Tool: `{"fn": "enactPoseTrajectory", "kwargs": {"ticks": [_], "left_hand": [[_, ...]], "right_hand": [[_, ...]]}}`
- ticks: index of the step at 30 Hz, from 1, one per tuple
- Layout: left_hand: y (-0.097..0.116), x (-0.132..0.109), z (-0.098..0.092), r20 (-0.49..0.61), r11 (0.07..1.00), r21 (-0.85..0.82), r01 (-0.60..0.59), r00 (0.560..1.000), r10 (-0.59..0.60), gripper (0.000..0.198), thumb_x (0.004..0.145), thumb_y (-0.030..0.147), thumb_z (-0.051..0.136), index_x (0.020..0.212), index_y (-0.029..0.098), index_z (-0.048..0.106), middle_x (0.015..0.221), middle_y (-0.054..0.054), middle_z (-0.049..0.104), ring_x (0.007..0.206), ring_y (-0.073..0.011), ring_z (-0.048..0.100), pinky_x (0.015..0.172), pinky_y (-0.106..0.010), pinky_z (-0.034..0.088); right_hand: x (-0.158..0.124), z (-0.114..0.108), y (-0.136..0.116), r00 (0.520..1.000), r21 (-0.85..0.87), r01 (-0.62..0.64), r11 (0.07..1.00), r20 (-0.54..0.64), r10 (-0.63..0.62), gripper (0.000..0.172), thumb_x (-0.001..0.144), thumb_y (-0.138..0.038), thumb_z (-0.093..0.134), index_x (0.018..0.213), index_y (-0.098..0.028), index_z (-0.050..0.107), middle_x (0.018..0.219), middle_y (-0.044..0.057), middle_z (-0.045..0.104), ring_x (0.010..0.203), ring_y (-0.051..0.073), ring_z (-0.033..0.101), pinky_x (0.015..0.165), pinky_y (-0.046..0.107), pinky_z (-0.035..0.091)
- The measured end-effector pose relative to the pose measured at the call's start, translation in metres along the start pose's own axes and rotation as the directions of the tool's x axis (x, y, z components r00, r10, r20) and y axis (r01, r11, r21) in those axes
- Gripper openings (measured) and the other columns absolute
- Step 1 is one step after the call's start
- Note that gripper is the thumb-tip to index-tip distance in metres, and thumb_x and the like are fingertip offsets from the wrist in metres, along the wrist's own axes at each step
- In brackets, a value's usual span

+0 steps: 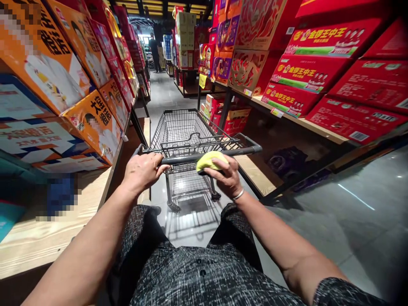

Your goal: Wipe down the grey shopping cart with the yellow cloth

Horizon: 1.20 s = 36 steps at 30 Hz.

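A dark wire shopping cart (180, 111) stands in front of me in the aisle, with only its mesh showing in the basket. My left hand (143, 171) is closed around the left part of its grey handlebar (180, 160). In my right hand (229, 176) is a bunched yellow cloth (210, 160), pressed against the bar right of its middle. The fingers wrap over the cloth from the right, and part of it is hidden under them. A dark patch shows at the cloth's lower edge.
Shelves close in on both sides. Orange boxes (92, 123) fill the left shelf (92, 191); red cartons (296, 74) are stacked on the right shelf (321, 127). The tiled floor (159, 91) runs ahead to a person (154, 51) far down the aisle.
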<state>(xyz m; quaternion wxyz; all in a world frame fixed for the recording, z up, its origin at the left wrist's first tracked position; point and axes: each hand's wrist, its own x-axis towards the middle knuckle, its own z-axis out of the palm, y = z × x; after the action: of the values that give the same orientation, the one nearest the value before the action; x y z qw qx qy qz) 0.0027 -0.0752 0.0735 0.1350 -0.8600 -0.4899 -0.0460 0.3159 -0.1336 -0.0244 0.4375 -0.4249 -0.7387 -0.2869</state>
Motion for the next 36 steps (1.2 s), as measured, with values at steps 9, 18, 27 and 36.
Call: {"fn": "enactPoseTrajectory", "kwargs": {"ticks": [9,18,27,36], "left_hand": [[-0.056,0.029,0.015,0.045,0.996,0.001,0.091,0.995,-0.091,0.050,0.096,0.060,0.038,0.110,0.023,0.070,0.111,-0.012,0.074,0.109,-0.0340,0.066,0.091,-0.044,0.043],[-0.078,0.046,0.024,0.087,0.955,-0.075,0.288,0.956,-0.281,0.070,0.094,0.069,0.033,0.151,0.034,0.052,0.138,-0.011,0.064,0.130,-0.0369,0.052,0.107,-0.054,0.032],[-0.029,0.081,0.023,0.111,0.975,-0.186,0.121,0.989,-0.102,0.076,0.089,0.066,0.054,0.156,0.032,0.043,0.153,-0.011,0.053,0.142,-0.0380,0.041,0.118,-0.059,0.020],[-0.020,0.094,0.033,0.070,0.940,-0.293,0.172,0.985,-0.158,0.069,0.084,0.065,0.061,0.140,0.025,0.055,0.142,-0.012,0.058,0.138,-0.0376,0.044,0.119,-0.056,0.017]], "right_hand": [[-0.005,-0.032,0.094,0.870,-0.100,-0.492,0.865,-0.025,0.492,0.039,0.083,-0.014,0.057,0.111,-0.034,0.075,0.134,0.006,0.059,0.123,0.030,0.056,0.108,0.053,0.048],[0.068,0.036,0.057,0.802,-0.208,-0.567,0.797,0.080,0.592,0.061,0.077,-0.006,0.050,0.128,-0.032,0.071,0.137,0.007,0.056,0.116,0.029,0.055,0.102,0.045,0.050],[0.129,0.060,0.029,0.817,-0.235,-0.198,0.952,0.497,0.293,0.049,0.094,-0.020,0.052,0.137,-0.039,0.065,0.145,0.004,0.055,0.102,0.027,0.054,0.085,0.039,0.045],[0.155,0.107,0.157,0.700,-0.148,-0.491,0.859,0.519,0.490,0.023,0.073,-0.027,0.076,0.095,-0.028,0.079,0.118,0.007,0.065,0.097,0.029,0.064,0.094,0.053,0.055]]}}
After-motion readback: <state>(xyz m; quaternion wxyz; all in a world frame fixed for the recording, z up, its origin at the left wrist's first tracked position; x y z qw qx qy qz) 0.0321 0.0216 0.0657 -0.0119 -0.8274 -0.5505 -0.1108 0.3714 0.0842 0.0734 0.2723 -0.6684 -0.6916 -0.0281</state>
